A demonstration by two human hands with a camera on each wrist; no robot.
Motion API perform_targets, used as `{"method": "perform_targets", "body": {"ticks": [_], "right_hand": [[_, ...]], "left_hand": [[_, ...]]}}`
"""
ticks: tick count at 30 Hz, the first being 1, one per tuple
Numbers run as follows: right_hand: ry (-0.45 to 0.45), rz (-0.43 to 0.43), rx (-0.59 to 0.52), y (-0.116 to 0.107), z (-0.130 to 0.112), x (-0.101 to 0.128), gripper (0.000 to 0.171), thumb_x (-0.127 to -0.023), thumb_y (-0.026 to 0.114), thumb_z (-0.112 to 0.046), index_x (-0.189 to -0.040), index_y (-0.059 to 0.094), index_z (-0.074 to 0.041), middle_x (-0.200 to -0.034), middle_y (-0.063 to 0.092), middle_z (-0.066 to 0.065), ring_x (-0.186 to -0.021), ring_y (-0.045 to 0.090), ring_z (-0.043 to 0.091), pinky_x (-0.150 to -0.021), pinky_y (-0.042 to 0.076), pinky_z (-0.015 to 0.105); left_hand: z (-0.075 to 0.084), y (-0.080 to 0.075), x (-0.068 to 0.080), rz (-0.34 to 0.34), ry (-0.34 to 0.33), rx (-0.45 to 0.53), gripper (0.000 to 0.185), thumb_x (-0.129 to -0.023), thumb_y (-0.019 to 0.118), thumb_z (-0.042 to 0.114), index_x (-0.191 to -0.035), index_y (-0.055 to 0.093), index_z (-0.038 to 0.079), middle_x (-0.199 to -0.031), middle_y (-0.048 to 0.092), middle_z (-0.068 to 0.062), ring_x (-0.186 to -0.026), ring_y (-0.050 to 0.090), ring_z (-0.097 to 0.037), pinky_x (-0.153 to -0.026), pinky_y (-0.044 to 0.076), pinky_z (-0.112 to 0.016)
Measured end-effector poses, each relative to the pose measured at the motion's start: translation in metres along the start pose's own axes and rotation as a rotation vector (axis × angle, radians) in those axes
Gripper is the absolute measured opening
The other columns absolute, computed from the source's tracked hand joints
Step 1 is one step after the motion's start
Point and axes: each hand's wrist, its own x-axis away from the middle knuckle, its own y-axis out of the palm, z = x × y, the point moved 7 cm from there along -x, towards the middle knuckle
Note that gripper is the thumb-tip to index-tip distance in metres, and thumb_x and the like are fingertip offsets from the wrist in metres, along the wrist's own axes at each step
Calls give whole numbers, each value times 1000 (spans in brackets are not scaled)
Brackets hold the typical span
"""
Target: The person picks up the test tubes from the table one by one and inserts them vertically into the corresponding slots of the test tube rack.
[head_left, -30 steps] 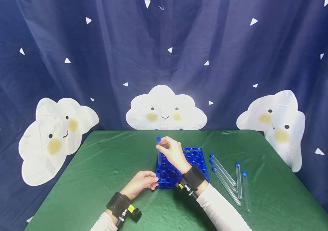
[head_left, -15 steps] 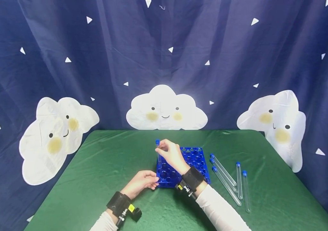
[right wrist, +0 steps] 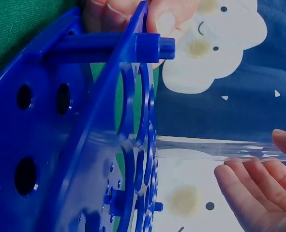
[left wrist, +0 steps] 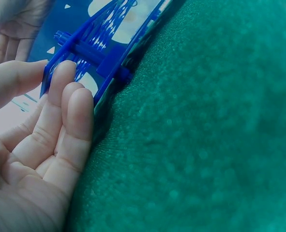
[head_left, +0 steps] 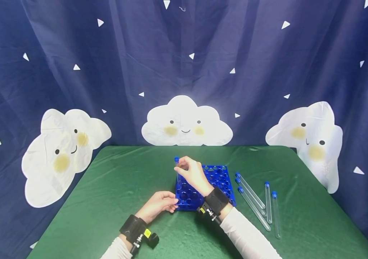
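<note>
A blue tube rack (head_left: pixel 218 178) stands on the green table (head_left: pixel 112 187). My right hand (head_left: pixel 180 166) pinches a clear test tube with a blue cap (head_left: pixel 176 159) upright over the rack's left side. In the right wrist view the tube (right wrist: pixel 205 148) passes into a hole of the rack (right wrist: pixel 84 159), with my right fingers (right wrist: pixel 247 188) beside it. My left hand (head_left: pixel 167 202) pinches the rack's near left corner. In the left wrist view, thumb and fingers (left wrist: pixel 67 104) sit on that corner (left wrist: pixel 80 53).
Several capped test tubes (head_left: pixel 255 201) lie flat on the cloth just right of the rack. A dark blue curtain with white clouds (head_left: pixel 185 124) hangs behind the table. The table's rounded far corner (head_left: pixel 287 149) is at the right.
The right hand has lowered the tube a little into the rack since a second ago. The left hand has stayed on the corner.
</note>
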Motion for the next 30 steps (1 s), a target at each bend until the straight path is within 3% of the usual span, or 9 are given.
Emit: {"method": "perform_targets", "body": {"ticks": [11,19,30], "right_hand": [[-18,-20,-25,-19,-6,8,21,-87,73,-16,-106,65,-9,-100,74,9,-93,71,22,-86,58,40],[-35,21,27,-67,-5,23,24,-86,74,-15,-107,64,-8,-101,73,14,-93,71,24,-82,59,43],[17,66,154,-129,35,50,24,-86,74,-16,-107,65,-8,-98,73,11,-92,70,25,-81,59,43]], "left_hand": [[-1,1,0,-6,6,9,24,-91,66,11,-106,60,-6,-81,70,0,-72,66,-11,-67,58,-23],[-4,0,-2,-9,6,6,24,-90,67,12,-105,60,-5,-83,70,-1,-73,66,-12,-67,58,-23],[-4,0,-1,-5,-4,-6,25,-89,68,13,-106,59,-4,-84,70,-1,-74,66,-11,-68,58,-23]]}}
